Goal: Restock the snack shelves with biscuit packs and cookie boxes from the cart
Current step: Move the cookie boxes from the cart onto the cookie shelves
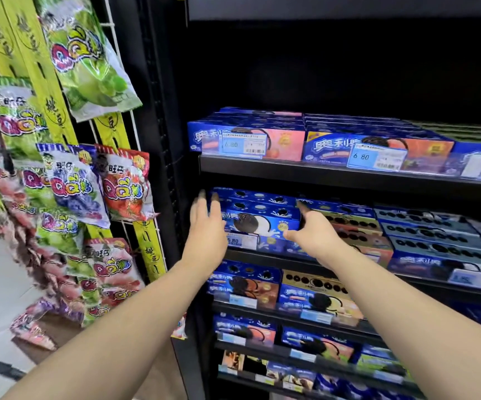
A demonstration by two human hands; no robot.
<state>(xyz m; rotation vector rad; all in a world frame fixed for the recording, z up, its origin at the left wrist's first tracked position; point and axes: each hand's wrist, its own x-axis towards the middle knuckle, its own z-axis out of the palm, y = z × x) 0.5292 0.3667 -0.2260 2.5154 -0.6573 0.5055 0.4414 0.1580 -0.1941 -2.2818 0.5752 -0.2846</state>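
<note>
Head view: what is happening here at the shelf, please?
A person reaches both arms to a shelf. The left grip, fingers straight, is at the left end of the top blue cookie box in one stack. The right grip is at its right end. Neither plainly holds it.

Both bare forearms are stretching forward. The left grip [207, 223] is reaching with straight fingers, and the right grip [316, 230] is spreading its thumb away from its fingers.

Dim shelf recesses, blurred edges, wide-angle distortion
</note>
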